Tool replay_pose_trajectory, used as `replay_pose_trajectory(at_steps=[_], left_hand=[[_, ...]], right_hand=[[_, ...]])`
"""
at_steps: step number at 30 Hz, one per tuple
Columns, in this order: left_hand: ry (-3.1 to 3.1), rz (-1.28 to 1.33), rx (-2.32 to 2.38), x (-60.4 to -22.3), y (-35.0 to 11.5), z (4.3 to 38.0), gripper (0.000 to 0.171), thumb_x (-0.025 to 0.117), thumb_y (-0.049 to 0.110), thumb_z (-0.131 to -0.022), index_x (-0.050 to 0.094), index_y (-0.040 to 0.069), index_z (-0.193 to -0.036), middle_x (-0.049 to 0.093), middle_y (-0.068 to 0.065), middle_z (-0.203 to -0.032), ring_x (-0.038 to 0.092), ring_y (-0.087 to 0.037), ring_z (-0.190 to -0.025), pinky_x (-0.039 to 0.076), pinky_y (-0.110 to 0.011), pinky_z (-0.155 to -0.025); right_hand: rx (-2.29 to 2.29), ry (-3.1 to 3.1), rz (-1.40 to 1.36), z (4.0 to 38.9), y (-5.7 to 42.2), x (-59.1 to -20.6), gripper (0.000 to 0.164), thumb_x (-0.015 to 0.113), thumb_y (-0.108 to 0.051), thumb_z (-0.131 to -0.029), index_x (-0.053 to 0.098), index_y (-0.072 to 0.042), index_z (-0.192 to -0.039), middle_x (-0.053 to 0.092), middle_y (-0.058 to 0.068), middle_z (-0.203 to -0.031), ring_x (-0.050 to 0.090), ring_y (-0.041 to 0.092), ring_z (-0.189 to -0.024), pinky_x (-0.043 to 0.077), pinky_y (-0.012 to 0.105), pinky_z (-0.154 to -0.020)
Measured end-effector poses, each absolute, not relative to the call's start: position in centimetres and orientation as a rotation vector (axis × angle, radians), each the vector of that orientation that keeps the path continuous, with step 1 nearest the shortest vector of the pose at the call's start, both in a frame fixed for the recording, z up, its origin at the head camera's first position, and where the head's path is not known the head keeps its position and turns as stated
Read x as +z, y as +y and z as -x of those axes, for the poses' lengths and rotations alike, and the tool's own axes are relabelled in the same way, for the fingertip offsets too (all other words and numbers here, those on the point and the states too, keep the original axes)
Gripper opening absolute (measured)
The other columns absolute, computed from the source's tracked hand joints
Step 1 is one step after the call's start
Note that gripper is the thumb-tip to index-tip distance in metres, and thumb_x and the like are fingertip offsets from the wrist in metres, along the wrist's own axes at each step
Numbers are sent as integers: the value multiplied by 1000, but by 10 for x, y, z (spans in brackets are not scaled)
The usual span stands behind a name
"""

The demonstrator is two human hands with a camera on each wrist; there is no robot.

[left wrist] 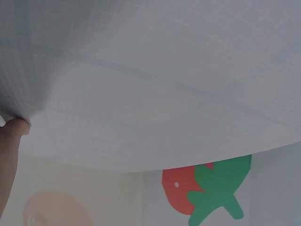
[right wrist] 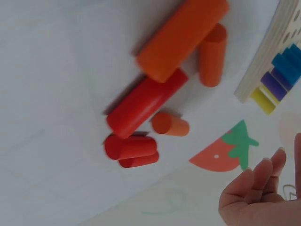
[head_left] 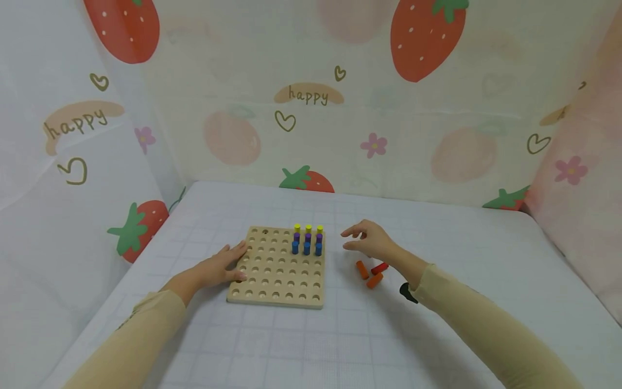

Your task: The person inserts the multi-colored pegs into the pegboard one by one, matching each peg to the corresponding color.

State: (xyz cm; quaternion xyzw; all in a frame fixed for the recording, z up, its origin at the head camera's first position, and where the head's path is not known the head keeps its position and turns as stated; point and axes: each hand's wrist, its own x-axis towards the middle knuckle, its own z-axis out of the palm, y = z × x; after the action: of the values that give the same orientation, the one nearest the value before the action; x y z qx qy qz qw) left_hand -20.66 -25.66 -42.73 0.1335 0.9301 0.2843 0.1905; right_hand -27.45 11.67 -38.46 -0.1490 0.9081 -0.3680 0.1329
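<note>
A square wooden pegboard (head_left: 274, 302) with rows of round holes lies on the table. Upright in its far right holes stand yellow pegs (head_left: 308, 229), purple pegs (head_left: 308, 238) and blue pegs (head_left: 306, 248), three of each. My left hand (head_left: 218, 267) rests along the board's left edge, fingers spread and thumb over the rim. To the right of the board, my right hand (head_left: 370, 241) hovers above the table with loosely bent fingers and nothing in them. Nearer me than that hand lie loose orange pegs (head_left: 362, 269) and red pegs (right wrist: 146, 103), on their sides in a small cluster.
The table (head_left: 272, 346) has a pale checked cloth. A printed curtain (head_left: 311, 140) with strawberries and hearts rises behind it and at both sides. A small black object (head_left: 408, 293) shows beside the right cuff.
</note>
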Motion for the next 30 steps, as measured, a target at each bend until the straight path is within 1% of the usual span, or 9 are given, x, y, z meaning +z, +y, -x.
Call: replay_pose_trajectory(at_steps=[6, 11, 14, 18, 20, 23, 24, 27, 30], left_hand=[[2616, -388, 812, -427, -258, 206, 90, 62, 43, -92, 15, 0, -154, 7, -20, -160, -3, -50, -142, 5, -68, -109], [2615, -390, 809, -426, -257, 205, 89, 62, 43, -92, 15, 1, -154, 7, -20, -160, -3, -49, -142, 5, -67, -109], [2609, -374, 806, -425, -257, 205, 89, 62, 43, -92, 14, 1, -155, 7, -19, -160, -3, -49, -143, 5, -67, -109], [2604, -353, 798, -423, -256, 205, 89, 62, 43, -92, 14, 2, -155, 6, -18, -161, -3, -48, -143, 6, -67, -109], [2605, -354, 796, -423, -256, 205, 89, 61, 43, -92, 14, 2, -155, 6, -18, -161, -3, -48, -143, 6, -67, -109], [2608, -369, 790, -424, -256, 206, 88, 61, 43, -92, 15, 2, -155, 6, -18, -161, -2, -48, -143, 7, -66, -110], [2610, -372, 788, -424, -256, 206, 88, 61, 43, -92, 15, 1, -155, 6, -19, -161, -2, -48, -143, 7, -66, -110], [2610, -380, 785, -426, -257, 207, 88, 61, 43, -92, 15, 1, -155, 6, -19, -160, -2, -48, -143, 7, -66, -110], [2610, -384, 787, -425, -257, 207, 88, 61, 43, -92, 15, 0, -154, 6, -20, -160, -2, -49, -143, 7, -66, -110]], right_hand=[[-1043, 2598, 595, 273, 133, -388, 34, 72, -12, -89, 68, 0, -120, 58, 20, -110, 49, 29, -96, 45, 29, -74], [-991, 2559, 709, 272, 145, -391, 36, 70, -12, -89, 65, 2, -123, 59, 19, -110, 49, 33, -101, 43, 34, -81], [-948, 2538, 777, 273, 151, -393, 39, 71, -11, -89, 64, 4, -124, 60, 20, -111, 48, 34, -104, 44, 41, -87], [-931, 2508, 829, 273, 158, -398, 41, 72, -11, -88, 63, 6, -124, 60, 19, -112, 46, 34, -108, 41, 49, -94], [-941, 2499, 863, 273, 162, -401, 40, 72, -10, -88, 63, 7, -123, 61, 17, -109, 45, 33, -106, 41, 48, -92], [-962, 2485, 921, 273, 166, -406, 40, 72, -7, -85, 63, 10, -120, 59, 15, -99, 45, 31, -97, 40, 39, -81], [-972, 2481, 926, 273, 167, -408, 41, 72, -6, -84, 63, 11, -120, 59, 15, -99, 45, 30, -96, 39, 36, -79], [-953, 2476, 926, 274, 169, -413, 43, 76, -8, -82, 63, 11, -119, 61, 16, -105, 47, 28, -99, 39, 33, -79], [-905, 2483, 926, 276, 170, -418, 44, 79, -12, -82, 65, 10, -118, 63, 16, -113, 49, 26, -103, 40, 35, -84]])
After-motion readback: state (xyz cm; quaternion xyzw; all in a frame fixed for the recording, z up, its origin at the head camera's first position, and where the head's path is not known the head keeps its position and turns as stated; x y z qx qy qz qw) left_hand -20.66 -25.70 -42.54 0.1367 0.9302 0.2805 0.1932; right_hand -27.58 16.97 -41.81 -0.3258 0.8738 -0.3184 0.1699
